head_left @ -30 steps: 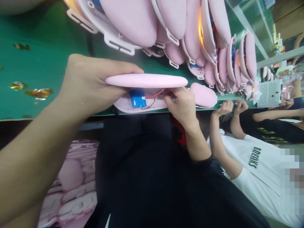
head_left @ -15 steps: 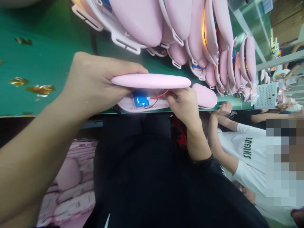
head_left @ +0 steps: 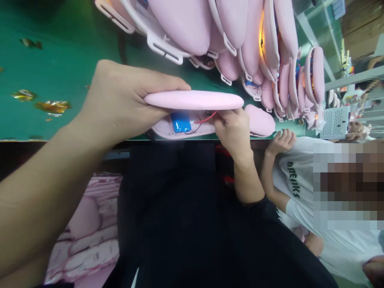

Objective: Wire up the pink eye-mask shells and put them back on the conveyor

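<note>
Plainly, our left hand (head_left: 123, 96) pinches a pink cover (head_left: 194, 100), edge-on to us, over the far side of the open pink shell (head_left: 198, 133), long axes roughly parallel. Inside the shell lie a blue battery pack (head_left: 181, 122) and a red wire (head_left: 207, 118). Our right hand (head_left: 235, 136), nearer that wire, curls at the shell's right end, partly hidden; we can't tell what it grips. Beyond the shell stand pink housings (head_left: 183, 26).

A co-worker's white shirt (head_left: 304, 170) now sits closer to the green table (head_left: 69, 48), covering where a black shirt showed a second ago.
</note>
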Motion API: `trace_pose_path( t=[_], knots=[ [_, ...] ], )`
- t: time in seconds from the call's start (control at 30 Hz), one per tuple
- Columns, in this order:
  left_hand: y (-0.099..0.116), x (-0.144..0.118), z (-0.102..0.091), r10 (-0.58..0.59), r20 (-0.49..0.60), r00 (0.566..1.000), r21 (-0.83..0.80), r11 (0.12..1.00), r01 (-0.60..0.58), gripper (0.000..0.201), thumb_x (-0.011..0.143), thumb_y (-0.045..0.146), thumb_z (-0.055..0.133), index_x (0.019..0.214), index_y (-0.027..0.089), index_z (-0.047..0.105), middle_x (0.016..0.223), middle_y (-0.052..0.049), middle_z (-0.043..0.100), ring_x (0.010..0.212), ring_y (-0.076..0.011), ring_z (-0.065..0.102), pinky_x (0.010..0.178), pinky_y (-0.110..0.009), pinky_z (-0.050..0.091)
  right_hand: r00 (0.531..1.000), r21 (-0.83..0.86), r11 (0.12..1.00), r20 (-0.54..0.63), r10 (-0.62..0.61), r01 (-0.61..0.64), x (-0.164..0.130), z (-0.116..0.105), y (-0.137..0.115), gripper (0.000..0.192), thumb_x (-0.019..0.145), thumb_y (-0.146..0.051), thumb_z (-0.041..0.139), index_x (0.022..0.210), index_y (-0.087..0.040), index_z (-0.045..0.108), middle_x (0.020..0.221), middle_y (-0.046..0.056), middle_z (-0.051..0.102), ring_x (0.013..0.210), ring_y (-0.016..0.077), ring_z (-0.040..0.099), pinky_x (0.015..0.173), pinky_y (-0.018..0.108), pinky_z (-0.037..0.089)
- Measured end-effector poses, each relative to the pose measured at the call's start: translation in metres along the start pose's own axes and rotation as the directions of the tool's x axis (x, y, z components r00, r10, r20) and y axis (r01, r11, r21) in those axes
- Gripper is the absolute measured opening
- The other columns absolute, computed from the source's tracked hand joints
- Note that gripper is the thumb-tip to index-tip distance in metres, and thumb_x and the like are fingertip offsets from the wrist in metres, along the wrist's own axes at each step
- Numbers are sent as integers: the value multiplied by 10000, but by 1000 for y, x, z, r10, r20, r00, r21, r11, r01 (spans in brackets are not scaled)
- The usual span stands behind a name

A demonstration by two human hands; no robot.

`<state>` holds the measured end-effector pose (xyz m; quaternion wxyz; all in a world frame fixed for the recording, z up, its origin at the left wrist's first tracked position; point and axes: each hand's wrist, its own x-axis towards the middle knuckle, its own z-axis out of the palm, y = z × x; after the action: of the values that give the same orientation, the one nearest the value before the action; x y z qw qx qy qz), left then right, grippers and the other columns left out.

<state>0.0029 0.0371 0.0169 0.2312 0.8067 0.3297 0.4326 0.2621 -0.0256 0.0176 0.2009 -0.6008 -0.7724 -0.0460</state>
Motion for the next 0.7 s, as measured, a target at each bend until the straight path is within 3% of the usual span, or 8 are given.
trace_pose_path(
  t=[0.2,0.5,0.7],
  knots=[
    [1,0,-1,-9,9,1000,-11,1000,9,226,1051,203,634,1117,256,844,920,91,799,804,-85,718,719,-219,500,999,84,996,4,-36,35,-4,0,-4,167,1031,-202,589,1047,-199,755,1020,77,704,1009,232,676,905,393,602],
    [2,0,-2,-32,10,999,-10,999,32,271,1082,297,581,1115,293,849,885,124,774,779,-69,726,728,-212,510,977,249,954,-92,193,-165,-2,11,2,140,1036,-238,609,928,-200,688,797,-8,653,730,141,612,702,304,530],
    [-2,-1,-2,7,12,1000,-13,1000,-7,264,1096,329,582,1105,283,841,918,139,780,813,-98,775,807,-256,591,979,276,954,-132,155,-114,-1,9,3,228,994,-236,628,768,-217,605,726,-23,596,708,143,580,703,318,513]
  ],
)
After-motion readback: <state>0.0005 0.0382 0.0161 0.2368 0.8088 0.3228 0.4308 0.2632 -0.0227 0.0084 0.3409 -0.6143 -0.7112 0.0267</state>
